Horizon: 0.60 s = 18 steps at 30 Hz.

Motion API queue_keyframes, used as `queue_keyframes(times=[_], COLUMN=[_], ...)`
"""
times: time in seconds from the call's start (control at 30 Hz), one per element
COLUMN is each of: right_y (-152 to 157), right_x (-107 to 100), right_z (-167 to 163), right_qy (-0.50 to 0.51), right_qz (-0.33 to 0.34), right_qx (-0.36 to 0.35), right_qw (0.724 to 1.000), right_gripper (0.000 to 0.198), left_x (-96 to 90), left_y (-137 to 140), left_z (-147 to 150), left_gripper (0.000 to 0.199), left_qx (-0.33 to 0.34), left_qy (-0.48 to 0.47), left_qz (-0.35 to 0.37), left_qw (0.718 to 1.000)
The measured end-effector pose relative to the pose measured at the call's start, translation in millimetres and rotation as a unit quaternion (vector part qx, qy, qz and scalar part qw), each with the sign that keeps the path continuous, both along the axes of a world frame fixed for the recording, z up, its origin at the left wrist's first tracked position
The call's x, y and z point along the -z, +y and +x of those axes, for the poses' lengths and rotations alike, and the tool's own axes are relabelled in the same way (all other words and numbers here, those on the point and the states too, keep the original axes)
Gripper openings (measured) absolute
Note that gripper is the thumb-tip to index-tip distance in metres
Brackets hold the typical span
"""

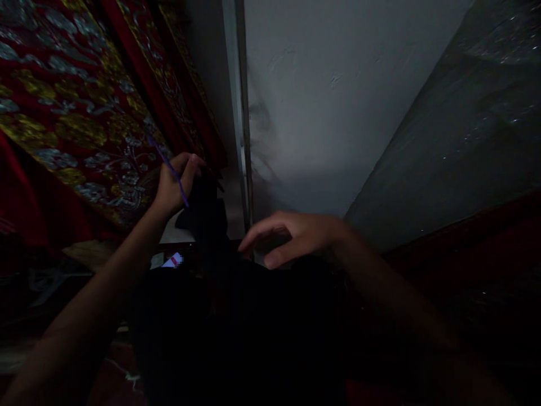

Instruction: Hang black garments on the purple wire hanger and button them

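Note:
A red cloth [80, 129] with gold and silver embroidery spreads across the upper left. At its lower right edge is my left hand [177, 177], with its thumb and fingers closed. What they hold is hidden in shadow. A thin purple strip [169, 166] runs across the back of this hand. Just below it shows a dark, cloth-like shape [207, 220], too dim to name. My right hand [298, 234] hovers near the middle, over dark clothing, fingers bent and apart from the thumb. Nothing is visible in it.
A pale wall or panel [321, 96] stands ahead, with a narrow vertical metal strip [240, 101] at its left. Clear plastic-like sheeting [486, 124] covers the right side. A small white and red item [172, 260] lies low at left. The lower area is very dark.

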State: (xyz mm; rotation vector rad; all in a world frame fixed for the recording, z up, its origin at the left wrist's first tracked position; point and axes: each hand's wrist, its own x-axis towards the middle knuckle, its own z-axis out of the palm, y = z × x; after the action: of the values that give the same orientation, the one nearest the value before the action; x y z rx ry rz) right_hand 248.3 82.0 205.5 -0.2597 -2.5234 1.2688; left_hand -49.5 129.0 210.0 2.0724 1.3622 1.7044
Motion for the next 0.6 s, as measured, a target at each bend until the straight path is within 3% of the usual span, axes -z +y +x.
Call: queue_keyframes(times=[0.07, 0.17, 0.27, 0.37, 0.47, 0.53, 0.6], right_y=[0.8, 13.3, 26.4, 34.6, 39.1, 39.9, 38.9], right_x=[16.0, 46.1, 72.3, 86.3, 88.2, 85.0, 80.2], right_z=[-6.5, -24.0, -44.8, -58.0, -53.1, -38.8, -18.2], right_qy=[-0.023, 0.025, 0.098, 0.163, 0.174, 0.164, 0.151], right_qz=[0.109, 0.260, 0.354, 0.401, 0.406, 0.417, 0.431], right_qx=[0.108, 0.261, 0.324, 0.339, 0.315, 0.303, 0.315], right_qw=[0.988, 0.929, 0.872, 0.835, 0.840, 0.841, 0.832], right_gripper=[0.041, 0.081, 0.115, 0.121, 0.118, 0.111, 0.105], left_x=[-3.7, -8.7, -11.6, -14.3, -16.0, -14.2, -7.4], left_y=[-12.8, -26.4, -41.0, -59.2, -67.7, -63.1, -52.7], left_z=[11.1, 30.9, 56.9, 82.3, 89.2, 77.5, 53.8], left_gripper=[0.053, 0.067, 0.076, 0.078, 0.066, 0.049, 0.055], left_qx=[0.018, 0.113, 0.237, 0.309, 0.303, 0.253, 0.200], left_qy=[0.003, -0.040, -0.089, -0.112, -0.098, -0.074, -0.067], left_qz=[0.023, -0.012, -0.094, -0.134, -0.119, -0.100, -0.097], left_qw=[1.000, 0.993, 0.963, 0.935, 0.940, 0.959, 0.973])
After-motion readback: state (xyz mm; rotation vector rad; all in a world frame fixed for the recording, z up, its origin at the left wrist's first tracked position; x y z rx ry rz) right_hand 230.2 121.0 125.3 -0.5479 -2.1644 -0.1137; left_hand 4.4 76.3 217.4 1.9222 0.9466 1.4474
